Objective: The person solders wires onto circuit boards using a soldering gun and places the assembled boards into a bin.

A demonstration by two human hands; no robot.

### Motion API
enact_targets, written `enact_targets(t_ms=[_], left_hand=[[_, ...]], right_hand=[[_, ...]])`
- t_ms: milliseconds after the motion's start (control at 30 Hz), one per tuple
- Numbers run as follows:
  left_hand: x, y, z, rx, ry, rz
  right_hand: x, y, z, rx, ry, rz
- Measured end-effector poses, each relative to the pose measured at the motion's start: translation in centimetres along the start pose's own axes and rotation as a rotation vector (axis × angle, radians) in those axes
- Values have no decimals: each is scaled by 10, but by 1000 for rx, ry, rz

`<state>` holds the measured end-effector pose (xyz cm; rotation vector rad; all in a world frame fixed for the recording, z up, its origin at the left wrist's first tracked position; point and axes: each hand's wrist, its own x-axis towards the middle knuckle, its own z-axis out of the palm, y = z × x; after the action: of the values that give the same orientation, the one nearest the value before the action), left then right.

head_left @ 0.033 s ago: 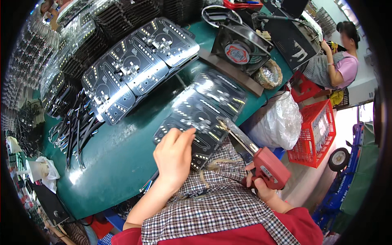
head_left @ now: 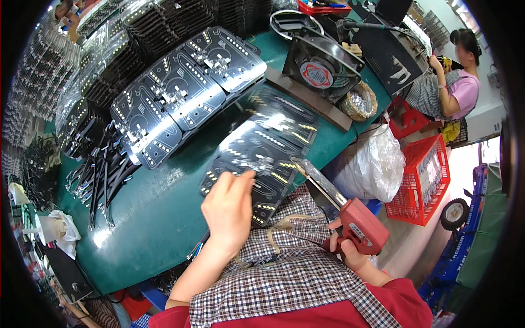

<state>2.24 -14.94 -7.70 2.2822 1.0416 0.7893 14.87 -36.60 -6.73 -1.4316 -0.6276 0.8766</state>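
A black circuit board panel (head_left: 257, 147) with rows of yellow-white LEDs lies on the green table in front of me, blurred by motion. My left hand (head_left: 227, 205) is over its near left part, thumb and fingers closed together; what they pinch is hidden. Below that wrist, a dark cable end with thin coloured wires (head_left: 197, 249) pokes out. My right hand (head_left: 350, 249) grips a red pistol-shaped soldering gun (head_left: 363, 227). Its long metal tip points up and left to the panel's right edge; whether it touches cannot be told.
Finished-looking LED panels (head_left: 175, 98) lie stacked behind, with a bundle of black cables (head_left: 101, 172) at their left. A black fan (head_left: 322, 68) and a small round tub (head_left: 359, 101) stand back right. Red crates (head_left: 418, 180) and a seated person (head_left: 459, 82) are further right.
The circuit board panel has slid a little to the left, and my left hand has shifted slightly left with it. The soldering gun stays almost in place.
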Motion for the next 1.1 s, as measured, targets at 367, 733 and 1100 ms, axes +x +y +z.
enact_targets(t_ms=[367,733,1100], left_hand=[[9,-5,1,33,-70,125],[-10,-12,1,90,-45,154],[-6,-3,5,109,2,94]], right_hand=[[76,30,-31,-751,420,-658],[170,56,-45,-906,747,-842],[188,38,-37,-803,717,-918]])
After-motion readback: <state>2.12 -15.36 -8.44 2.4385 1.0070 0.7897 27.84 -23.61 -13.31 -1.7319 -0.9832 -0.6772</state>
